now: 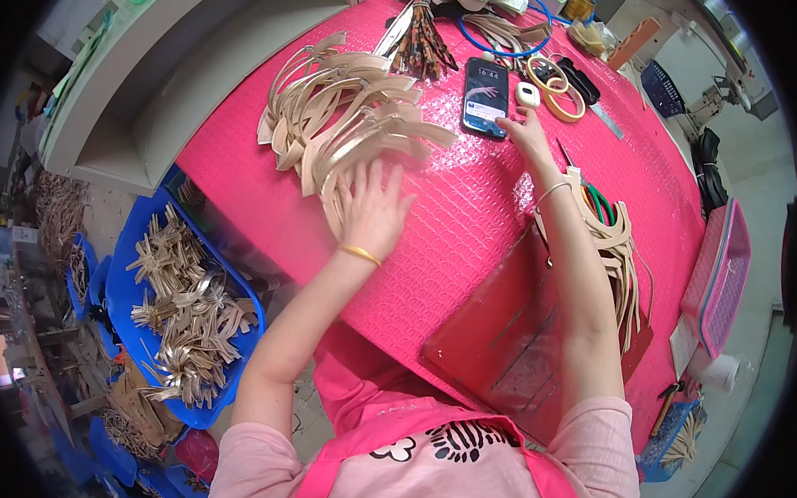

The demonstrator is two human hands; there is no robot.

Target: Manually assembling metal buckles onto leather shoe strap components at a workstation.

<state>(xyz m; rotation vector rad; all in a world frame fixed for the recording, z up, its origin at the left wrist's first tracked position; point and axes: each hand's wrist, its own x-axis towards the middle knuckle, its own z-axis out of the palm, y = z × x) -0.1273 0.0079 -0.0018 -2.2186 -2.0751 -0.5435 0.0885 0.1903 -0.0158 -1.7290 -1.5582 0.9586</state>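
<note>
With fingers spread, my left hand (374, 204) lies on the near end of a pile of beige leather-like strips (320, 114); it does not grip them. The strips are cut in curved, fringed bunches and fan out across the pink table. My right hand (527, 139) reaches to a dark smartphone (486, 98) with a lit screen. One fingertip touches the phone's lower right corner, and another finger stretches past its edge. Beside that hand sits a small white rounded case (528, 95). Below my right forearm are more beige strips (622, 257) and green-handled scissors (600, 206).
The pink-covered table (416, 241) carries a dark red board (501, 314) near me. Tape rings (563, 102), a blue hoop (502, 52) and a patterned strip bundle (421, 43) lie at the back. A blue basket (121, 283) of strips stands left; pink baskets (720, 278) stand right.
</note>
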